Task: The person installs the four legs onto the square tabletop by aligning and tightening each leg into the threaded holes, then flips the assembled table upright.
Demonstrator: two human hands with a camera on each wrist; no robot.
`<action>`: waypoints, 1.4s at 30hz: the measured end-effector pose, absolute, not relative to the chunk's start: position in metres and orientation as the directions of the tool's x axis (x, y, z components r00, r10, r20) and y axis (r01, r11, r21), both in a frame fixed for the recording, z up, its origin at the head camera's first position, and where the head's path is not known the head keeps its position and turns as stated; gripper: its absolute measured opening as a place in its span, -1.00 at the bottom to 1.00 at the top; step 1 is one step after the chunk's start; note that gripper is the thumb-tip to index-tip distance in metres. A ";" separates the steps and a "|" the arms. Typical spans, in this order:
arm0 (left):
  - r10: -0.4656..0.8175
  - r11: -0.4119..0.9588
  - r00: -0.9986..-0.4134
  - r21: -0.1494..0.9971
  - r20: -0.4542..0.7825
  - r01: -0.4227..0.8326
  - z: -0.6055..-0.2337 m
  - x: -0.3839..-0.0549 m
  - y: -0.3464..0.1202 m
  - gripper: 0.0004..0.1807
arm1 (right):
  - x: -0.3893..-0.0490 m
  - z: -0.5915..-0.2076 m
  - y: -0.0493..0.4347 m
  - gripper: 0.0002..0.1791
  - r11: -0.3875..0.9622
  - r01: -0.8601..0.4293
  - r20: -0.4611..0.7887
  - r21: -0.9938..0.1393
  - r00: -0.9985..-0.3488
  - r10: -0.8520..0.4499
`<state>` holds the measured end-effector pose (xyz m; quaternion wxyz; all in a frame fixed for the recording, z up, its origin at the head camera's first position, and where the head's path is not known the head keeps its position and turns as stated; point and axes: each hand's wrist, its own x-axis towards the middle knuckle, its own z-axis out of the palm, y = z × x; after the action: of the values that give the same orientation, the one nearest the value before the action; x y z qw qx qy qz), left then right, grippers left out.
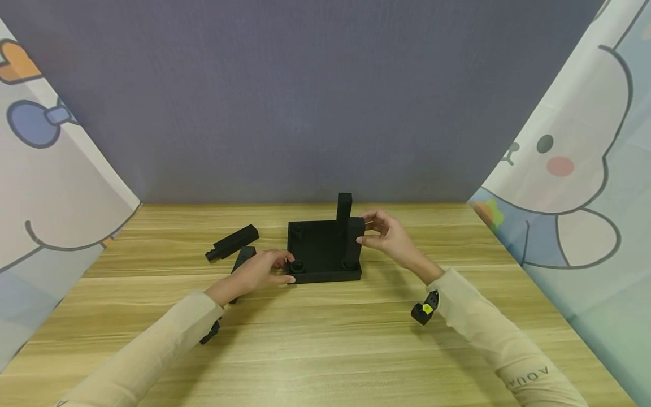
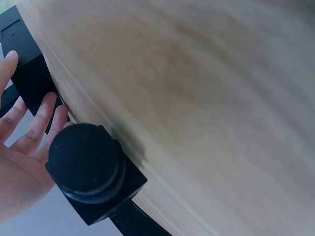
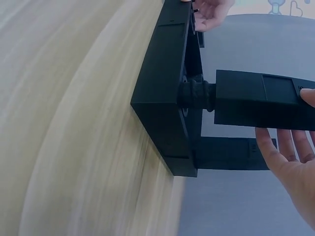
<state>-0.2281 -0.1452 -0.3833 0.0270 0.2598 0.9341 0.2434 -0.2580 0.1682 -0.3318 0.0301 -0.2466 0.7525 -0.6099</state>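
Observation:
A shallow black square base (image 1: 321,249) with raised edges and round corner sockets lies on the table. My left hand (image 1: 260,270) holds its front left corner, thumb on the front wall and fingers at the left side. At the front right corner a black square leg (image 1: 354,240) stands upright, pinched between the thumb and fingers of my right hand (image 1: 390,239). In the right wrist view, part of the leg's threaded end (image 3: 197,95) shows at the socket. Another black leg (image 1: 344,206) stands at the back right corner.
Left of the base lies a loose black leg (image 1: 233,243) with a threaded end. A second loose leg (image 1: 245,257) is partly hidden under my left forearm. Behind the wooden table (image 1: 325,339) rises a grey panel (image 1: 305,102), with cartoon-printed cloth (image 1: 569,169) at both sides.

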 end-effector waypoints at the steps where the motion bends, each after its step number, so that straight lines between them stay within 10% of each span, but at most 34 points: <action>1: 0.498 0.747 -0.864 0.468 0.077 0.472 -0.383 -0.228 -0.145 -0.55 | -0.258 -0.332 0.168 -0.51 0.138 -0.338 0.257 -0.931 -0.875 -0.410; 42: 0.502 0.739 -0.863 0.487 0.064 0.466 -0.381 -0.227 -0.144 -0.56 | -0.260 -0.342 0.171 -0.45 0.139 -0.405 0.294 -0.904 -0.823 -0.486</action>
<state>-0.2272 -0.1442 -0.3809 0.0357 0.2597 0.9317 0.2515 -0.2600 0.1713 -0.3420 0.0347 -0.2954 0.7538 -0.5859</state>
